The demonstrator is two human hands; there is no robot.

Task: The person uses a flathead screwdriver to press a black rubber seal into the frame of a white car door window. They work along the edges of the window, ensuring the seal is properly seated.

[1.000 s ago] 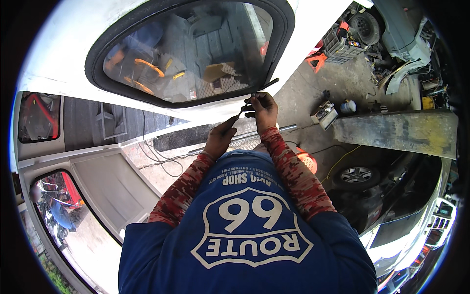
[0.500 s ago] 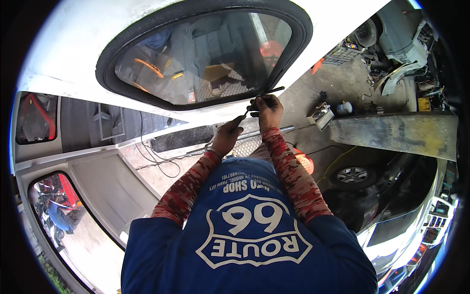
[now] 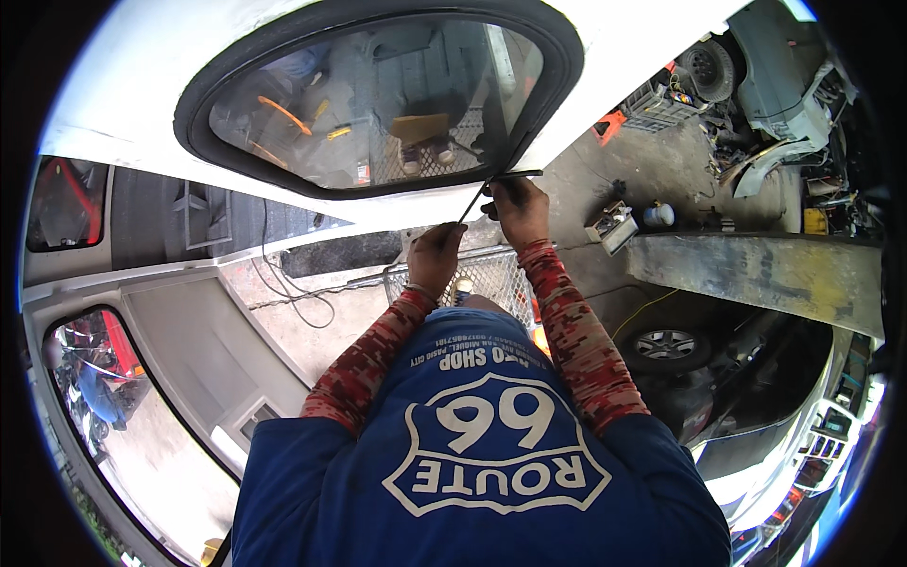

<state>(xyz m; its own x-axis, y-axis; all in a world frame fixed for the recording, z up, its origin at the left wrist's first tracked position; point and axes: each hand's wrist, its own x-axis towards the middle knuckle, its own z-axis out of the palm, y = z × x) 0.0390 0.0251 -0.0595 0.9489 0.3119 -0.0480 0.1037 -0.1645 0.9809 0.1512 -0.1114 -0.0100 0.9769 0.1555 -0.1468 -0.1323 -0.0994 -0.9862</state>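
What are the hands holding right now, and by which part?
The left hand holds a thin dark tool by its near end. The right hand is at a dark strip; its grip cannot be told.

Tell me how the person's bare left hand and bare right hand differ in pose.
The bare left hand grips the lower end of a thin dark rod; the bare right hand is beside a short black strip, its exact hold unclear. The left hand sits lower and farther from the rounded, black-framed glass window; the right hand is near that window's lower right corner. Both emerge from red camouflage sleeves.
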